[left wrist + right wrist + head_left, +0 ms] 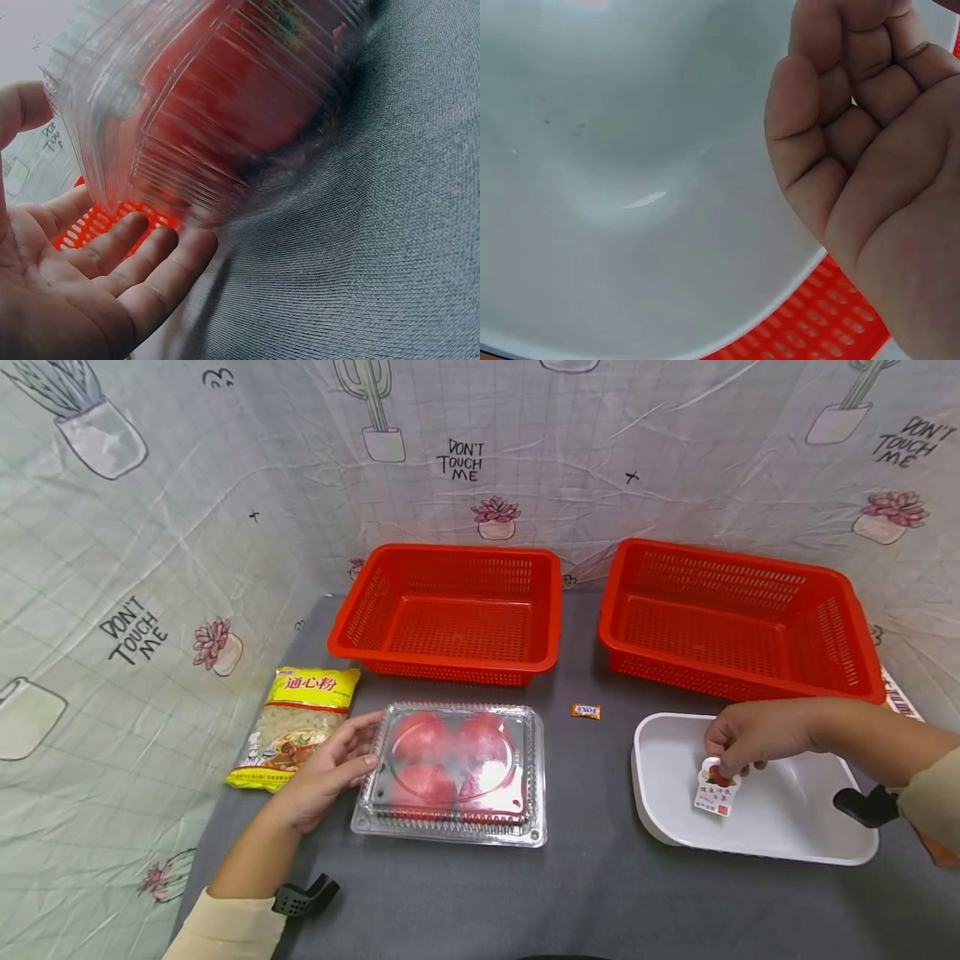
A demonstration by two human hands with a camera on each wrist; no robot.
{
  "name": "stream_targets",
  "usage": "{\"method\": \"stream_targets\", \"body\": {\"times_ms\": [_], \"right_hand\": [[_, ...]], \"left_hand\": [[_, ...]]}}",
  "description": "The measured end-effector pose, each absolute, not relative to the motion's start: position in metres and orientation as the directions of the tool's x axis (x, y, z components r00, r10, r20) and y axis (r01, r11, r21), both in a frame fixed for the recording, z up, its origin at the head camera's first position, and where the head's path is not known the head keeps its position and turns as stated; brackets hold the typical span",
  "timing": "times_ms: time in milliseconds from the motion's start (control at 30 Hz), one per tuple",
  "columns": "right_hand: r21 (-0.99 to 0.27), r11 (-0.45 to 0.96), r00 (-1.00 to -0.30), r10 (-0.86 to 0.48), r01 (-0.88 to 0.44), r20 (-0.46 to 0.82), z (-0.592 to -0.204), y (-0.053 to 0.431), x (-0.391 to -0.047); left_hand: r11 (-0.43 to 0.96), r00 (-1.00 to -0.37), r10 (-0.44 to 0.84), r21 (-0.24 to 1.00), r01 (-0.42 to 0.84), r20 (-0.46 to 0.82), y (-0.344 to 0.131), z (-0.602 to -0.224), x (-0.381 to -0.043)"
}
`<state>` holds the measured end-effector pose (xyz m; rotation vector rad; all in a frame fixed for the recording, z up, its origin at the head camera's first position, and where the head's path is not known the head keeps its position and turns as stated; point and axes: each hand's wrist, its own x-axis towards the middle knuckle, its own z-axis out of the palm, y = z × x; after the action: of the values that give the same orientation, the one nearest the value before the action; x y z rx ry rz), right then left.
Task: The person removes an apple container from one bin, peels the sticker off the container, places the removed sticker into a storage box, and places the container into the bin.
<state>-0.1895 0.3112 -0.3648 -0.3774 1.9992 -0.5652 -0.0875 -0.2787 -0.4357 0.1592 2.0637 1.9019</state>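
Note:
My left hand [327,774] touches the left side of a clear plastic clamshell box [527,834] with several red apples [423,739] inside. In the left wrist view, its fingers [177,277] lie loosely spread along the ribbed side of the box. My right hand [765,732] pinches a small white card [715,793] printed with red fruit and Chinese characters. It holds the card above a white plastic tub [795,802]. In the right wrist view, the card is out of sight and the hand's other fingers [795,120] are curled.
Two red perforated baskets [444,667] [738,681] stand at the back. A yellow bag of pasta [292,727] lies left of the box. Between box and tub lies a small orange wrapped candy [586,711]. Printed cloth [555,468] hangs behind and to the left.

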Motion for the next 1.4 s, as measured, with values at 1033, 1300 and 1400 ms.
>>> {"method": "stream_targets", "body": {"times_ms": [1033,1300,1400], "right_hand": [[-0.505,0.821,-0.673,-0.533,-0.266,-0.512,-0.403,0.328,-0.163],[-0.434,0.83,-0.704,-0.54,-0.351,-0.462,-0.404,0.326,-0.16],[-0.415,0.824,-0.706,-0.553,-0.385,-0.443,-0.402,0.324,-0.158]], "left_hand": [[0.152,-0.951,0.293,0.986,-0.061,-0.104,-0.279,-0.432,-0.091],[0.15,-0.963,0.27,0.988,0.024,-0.018,-0.28,-0.434,-0.093],[0.158,-0.962,0.272,0.986,0.061,0.016,-0.279,-0.433,-0.096]]}}
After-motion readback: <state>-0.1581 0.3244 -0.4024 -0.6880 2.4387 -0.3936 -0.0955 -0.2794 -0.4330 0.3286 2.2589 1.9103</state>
